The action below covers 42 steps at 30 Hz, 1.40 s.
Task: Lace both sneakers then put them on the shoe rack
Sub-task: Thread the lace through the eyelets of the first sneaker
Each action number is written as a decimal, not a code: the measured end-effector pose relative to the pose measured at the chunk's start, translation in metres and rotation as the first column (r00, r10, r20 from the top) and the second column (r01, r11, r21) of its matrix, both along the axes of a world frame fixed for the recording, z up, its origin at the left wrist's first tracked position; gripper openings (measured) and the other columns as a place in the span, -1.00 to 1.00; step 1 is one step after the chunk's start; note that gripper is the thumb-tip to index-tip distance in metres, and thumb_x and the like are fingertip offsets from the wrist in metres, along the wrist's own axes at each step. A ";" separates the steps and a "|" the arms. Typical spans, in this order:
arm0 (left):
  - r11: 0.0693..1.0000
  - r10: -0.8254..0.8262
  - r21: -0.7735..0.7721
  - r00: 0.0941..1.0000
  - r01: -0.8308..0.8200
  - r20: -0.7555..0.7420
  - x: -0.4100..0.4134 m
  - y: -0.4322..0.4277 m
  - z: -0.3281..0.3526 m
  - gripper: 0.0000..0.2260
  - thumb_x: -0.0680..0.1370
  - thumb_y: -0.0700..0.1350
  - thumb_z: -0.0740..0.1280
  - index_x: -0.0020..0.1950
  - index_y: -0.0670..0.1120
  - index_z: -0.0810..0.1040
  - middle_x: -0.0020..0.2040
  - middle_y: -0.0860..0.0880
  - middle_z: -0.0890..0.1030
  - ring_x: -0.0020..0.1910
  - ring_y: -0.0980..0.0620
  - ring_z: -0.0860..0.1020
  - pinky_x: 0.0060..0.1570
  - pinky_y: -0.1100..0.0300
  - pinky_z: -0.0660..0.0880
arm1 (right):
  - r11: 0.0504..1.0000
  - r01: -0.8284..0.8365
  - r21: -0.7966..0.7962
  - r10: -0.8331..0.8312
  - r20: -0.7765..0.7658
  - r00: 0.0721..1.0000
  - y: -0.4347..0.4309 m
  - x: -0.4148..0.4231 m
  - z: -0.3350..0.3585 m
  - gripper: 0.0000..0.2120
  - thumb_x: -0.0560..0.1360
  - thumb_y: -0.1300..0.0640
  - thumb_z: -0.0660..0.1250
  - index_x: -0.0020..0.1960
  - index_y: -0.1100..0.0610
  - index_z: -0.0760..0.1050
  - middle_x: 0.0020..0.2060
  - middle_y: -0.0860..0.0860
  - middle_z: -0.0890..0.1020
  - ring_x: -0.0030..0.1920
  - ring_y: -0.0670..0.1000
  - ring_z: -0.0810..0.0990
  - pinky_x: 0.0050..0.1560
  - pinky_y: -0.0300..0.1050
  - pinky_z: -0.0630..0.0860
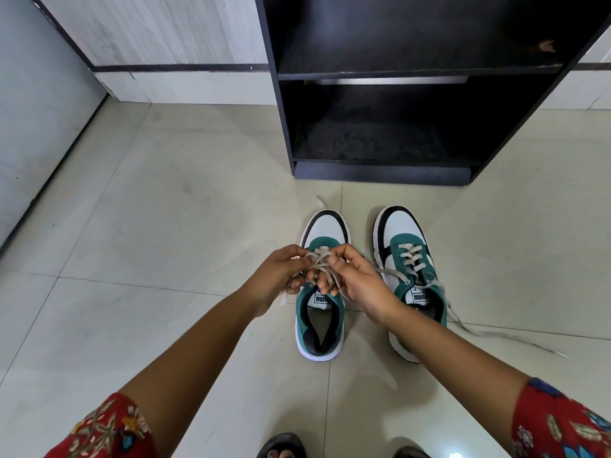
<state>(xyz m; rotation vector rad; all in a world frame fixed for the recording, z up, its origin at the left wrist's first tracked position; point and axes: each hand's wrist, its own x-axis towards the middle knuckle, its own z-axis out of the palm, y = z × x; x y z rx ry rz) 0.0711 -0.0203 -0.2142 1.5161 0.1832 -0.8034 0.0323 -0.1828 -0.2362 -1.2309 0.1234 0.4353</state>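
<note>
**On the tile before the rack: lacing the left sneaker**

Head view. Before the black shoe rack (pixel 413 94), both shelves bare, two green-and-white sneakers stand side by side on the tiled floor (pixel 165 226), toes toward the rack. Left hand (pixel 279 276) and right hand (pixel 358 282) meet over the left sneaker (pixel 320 319), fingers pinched together on its beige lace (pixel 322 261), strands bunched between them above the eyelets. Which eyelets are threaded under the hands, cannot tell. Right sneaker (pixel 411 276), just beside, shows crossed lacing up the tongue; its lace ends trail loose (pixel 479 328) over the tile, away from the rack. No bow visible on it.

Risks, as judged: the bunched strands could snag or cross wrongly, leaving a tangle instead of a clean knot. A slipped pinch would drop tension. The right sneaker's trailing ends could catch underfoot or drag when lifted toward the rack.
</note>
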 end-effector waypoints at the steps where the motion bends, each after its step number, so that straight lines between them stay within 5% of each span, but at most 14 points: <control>1: 1.000 0.001 -0.020 1.000 -0.001 0.005 0.000 0.001 0.000 -0.97 0.55 -0.20 0.25 -0.08 -0.15 0.46 -0.44 0.00 0.52 -0.53 0.12 0.28 -0.49 0.31 0.19 | 0.999 0.034 0.020 -0.033 -0.044 0.998 -0.001 0.001 -0.001 -0.85 0.61 0.18 0.05 -0.10 0.12 0.33 -0.44 0.02 0.63 -0.42 0.01 0.56 -0.36 -0.22 0.40; 5: 0.958 -0.164 0.281 0.895 0.046 0.414 -0.004 0.002 0.001 -0.90 0.47 -0.20 0.39 -0.17 -0.11 0.48 -0.29 -0.04 0.63 -0.47 0.21 0.42 -0.42 0.37 0.30 | 0.998 0.069 0.010 -0.066 -0.172 0.983 -0.001 0.007 -0.002 -0.82 0.62 0.16 0.03 -0.08 0.15 0.36 -0.48 0.05 0.63 -0.47 0.01 0.57 -0.40 -0.21 0.41; 8: 0.805 -0.498 0.591 0.482 -0.053 0.721 -0.005 0.005 -0.003 -0.88 0.47 -0.20 0.37 -0.07 -0.02 0.48 0.01 0.01 0.64 -0.20 0.24 0.53 -0.22 0.38 0.45 | 1.000 0.003 0.007 -0.001 -0.243 0.970 -0.001 0.015 0.003 -0.81 0.60 0.18 0.10 -0.11 0.17 0.45 -0.49 0.03 0.64 -0.48 -0.03 0.58 -0.45 -0.25 0.42; 10: 0.764 -0.615 0.645 0.318 0.014 0.721 -0.003 0.004 -0.004 -0.86 0.51 -0.19 0.28 0.01 0.02 0.42 0.08 0.01 0.64 -0.09 0.09 0.57 -0.16 0.20 0.52 | 0.999 -0.046 -0.007 0.043 -0.281 0.959 -0.001 0.020 0.005 -0.78 0.59 0.21 0.13 -0.15 0.18 0.50 -0.52 0.01 0.62 -0.50 -0.07 0.57 -0.49 -0.30 0.42; 14: 0.681 -0.717 0.732 0.184 -0.017 0.672 0.004 0.004 -0.001 -0.93 0.50 -0.18 0.24 -0.07 -0.06 0.36 -0.21 -0.12 0.61 -0.29 -0.10 0.50 -0.39 0.11 0.47 | 0.999 -0.003 0.036 0.014 -0.310 0.951 -0.001 0.021 0.004 -0.82 0.59 0.22 0.14 -0.06 0.18 0.52 -0.51 0.00 0.61 -0.50 -0.08 0.54 -0.51 -0.31 0.41; 16: 0.662 -0.718 0.749 0.263 -0.030 0.645 0.003 0.002 0.002 -0.92 0.50 -0.22 0.27 -0.09 -0.12 0.37 -0.27 -0.11 0.56 -0.35 -0.05 0.44 -0.40 0.15 0.39 | 0.996 0.060 0.065 -0.037 -0.303 0.952 -0.001 0.019 0.004 -0.85 0.59 0.19 0.13 0.03 0.14 0.47 -0.47 0.02 0.61 -0.47 -0.06 0.53 -0.48 -0.28 0.42; 19: 0.843 -0.333 0.537 0.804 0.020 0.493 -0.001 -0.007 0.006 -0.84 0.50 -0.22 0.31 -0.20 -0.08 0.35 -0.39 0.01 0.47 -0.49 0.13 0.34 -0.43 0.23 0.26 | 0.991 0.110 0.081 -0.084 -0.273 0.958 0.001 0.013 0.003 -0.80 0.61 0.12 0.10 -0.15 0.13 0.40 -0.46 0.03 0.57 -0.46 -0.04 0.48 -0.44 -0.27 0.41; 21: 0.954 0.017 0.289 0.979 -0.076 0.201 0.002 -0.008 0.010 -0.80 0.46 -0.29 0.32 -0.27 -0.11 0.35 -0.41 -0.03 0.40 -0.59 0.17 0.27 -0.51 0.27 0.21 | 0.993 0.082 0.084 -0.061 -0.227 0.972 0.001 0.008 0.003 -0.73 0.60 0.10 0.10 -0.24 0.13 0.38 -0.46 0.01 0.58 -0.44 -0.04 0.48 -0.38 -0.27 0.42; 24: 0.970 0.167 0.191 0.984 -0.152 -0.062 0.005 -0.003 0.013 -0.81 0.46 -0.34 0.30 -0.28 -0.14 0.37 -0.37 -0.08 0.43 -0.63 0.17 0.22 -0.60 0.34 0.17 | 1.000 0.025 0.015 -0.023 -0.150 0.988 0.002 0.004 0.005 -0.75 0.56 0.08 0.20 -0.26 0.14 0.45 -0.35 0.02 0.63 -0.34 -0.03 0.56 -0.29 -0.24 0.46; 28: 0.965 0.222 0.158 0.973 -0.209 -0.068 0.001 -0.006 0.015 -0.81 0.45 -0.34 0.33 -0.30 -0.15 0.40 -0.28 -0.16 0.45 -0.59 0.14 0.27 -0.59 0.33 0.21 | 0.947 0.113 -0.301 -0.116 0.008 0.993 0.009 0.000 0.002 -0.72 0.39 0.10 0.45 -0.24 0.34 0.52 -0.34 0.10 0.60 -0.28 -0.02 0.54 -0.15 -0.19 0.50; 31: 0.960 0.175 0.211 0.983 -0.182 0.053 -0.003 -0.007 0.016 -0.82 0.43 -0.28 0.39 -0.29 -0.15 0.41 -0.33 -0.13 0.43 -0.50 0.09 0.28 -0.52 0.28 0.23 | 0.964 0.164 -0.209 -0.184 -0.081 0.979 0.007 -0.004 0.001 -0.93 0.40 0.28 0.42 -0.23 0.28 0.58 -0.33 0.06 0.64 -0.24 -0.02 0.58 -0.16 -0.28 0.57; 34: 0.964 0.158 0.207 0.986 -0.166 0.056 -0.005 -0.006 0.018 -0.85 0.43 -0.23 0.41 -0.28 -0.15 0.46 -0.33 -0.13 0.49 -0.50 0.08 0.38 -0.46 0.26 0.30 | 0.976 0.171 -0.137 -0.190 -0.148 0.971 0.005 -0.006 0.005 -0.83 0.44 0.35 0.34 -0.29 0.16 0.58 -0.28 0.06 0.63 -0.20 -0.01 0.58 -0.17 -0.33 0.56; 38: 0.954 0.184 0.235 0.983 -0.185 0.029 -0.006 0.000 0.015 -0.87 0.44 -0.12 0.41 -0.25 -0.10 0.50 -0.18 -0.06 0.63 -0.17 0.04 0.58 -0.20 0.17 0.39 | 0.954 0.220 -0.203 -0.245 -0.106 0.964 -0.001 -0.008 0.012 -0.85 0.34 0.21 0.33 -0.39 0.07 0.57 0.06 -0.01 0.55 0.02 -0.06 0.52 0.10 -0.19 0.43; 42: 0.932 0.338 0.185 0.933 -0.312 -0.125 -0.011 0.013 -0.002 -0.89 0.48 -0.10 0.36 -0.22 -0.09 0.55 -0.32 -0.01 0.51 -0.33 0.10 0.42 -0.36 0.23 0.23 | 0.952 0.264 -0.153 -0.284 -0.132 0.950 -0.011 -0.020 0.014 -0.91 0.32 0.20 0.28 -0.36 0.13 0.49 0.16 -0.06 0.48 0.05 -0.14 0.49 -0.07 -0.24 0.40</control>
